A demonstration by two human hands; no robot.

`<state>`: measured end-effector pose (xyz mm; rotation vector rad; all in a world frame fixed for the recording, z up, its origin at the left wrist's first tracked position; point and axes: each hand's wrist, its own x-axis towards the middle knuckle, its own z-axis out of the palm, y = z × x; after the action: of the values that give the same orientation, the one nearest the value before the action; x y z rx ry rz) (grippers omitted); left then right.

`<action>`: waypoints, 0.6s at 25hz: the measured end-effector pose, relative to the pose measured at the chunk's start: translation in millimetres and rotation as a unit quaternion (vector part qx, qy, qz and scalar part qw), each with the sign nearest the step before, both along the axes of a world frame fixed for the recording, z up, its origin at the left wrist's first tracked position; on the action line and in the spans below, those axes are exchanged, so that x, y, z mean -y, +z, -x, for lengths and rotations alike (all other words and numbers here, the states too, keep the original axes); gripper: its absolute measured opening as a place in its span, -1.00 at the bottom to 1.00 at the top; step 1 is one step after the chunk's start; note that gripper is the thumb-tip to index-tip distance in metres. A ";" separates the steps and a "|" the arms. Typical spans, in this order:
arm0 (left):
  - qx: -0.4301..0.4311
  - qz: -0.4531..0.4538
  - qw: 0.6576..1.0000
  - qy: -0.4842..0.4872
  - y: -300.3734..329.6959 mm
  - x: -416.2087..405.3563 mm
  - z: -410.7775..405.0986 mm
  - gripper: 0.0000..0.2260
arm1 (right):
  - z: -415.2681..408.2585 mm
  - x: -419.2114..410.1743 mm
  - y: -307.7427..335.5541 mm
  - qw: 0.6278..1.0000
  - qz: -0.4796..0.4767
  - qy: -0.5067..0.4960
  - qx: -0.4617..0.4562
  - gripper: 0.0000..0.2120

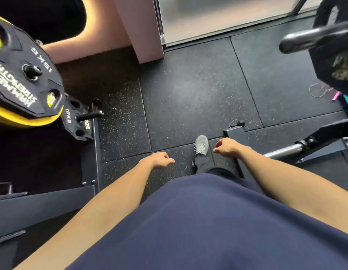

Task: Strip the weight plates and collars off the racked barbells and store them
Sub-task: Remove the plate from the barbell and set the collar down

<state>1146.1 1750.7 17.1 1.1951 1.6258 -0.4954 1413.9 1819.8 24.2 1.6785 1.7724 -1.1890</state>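
Observation:
I look straight down at the gym floor. My left hand (159, 159) hangs over the rubber mat with fingers loosely curled and holds nothing. My right hand (226, 148) hangs the same way, near my grey shoe (202, 145). At the left, a black 15 kg plate (23, 75) sits on a storage peg in front of a yellow plate (17, 119). Below it a smaller black 10 kg plate (77, 121) sits on another peg. At the top right, a barbell sleeve end (313, 38) sticks out of a black plate (336, 61).
Black speckled rubber tiles (188, 98) cover the floor ahead. A pink column (142, 28) and a glass door (218, 16) stand at the far side. A black rack foot (235, 135) and a chrome bar (282, 152) lie at the right. The storage rack base (91, 166) runs along the left.

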 end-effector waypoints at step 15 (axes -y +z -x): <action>-0.017 -0.062 0.916 0.396 4.7 -198.6 54.4 -0.69 | 139.9 -328.7 12.1 0.953 0.009 0.302 0.023 -0.62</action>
<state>1091.7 1949.4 21.8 0.5187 2.0169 0.1106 1274.0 2148.5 36.3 1.0118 2.0244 -0.8685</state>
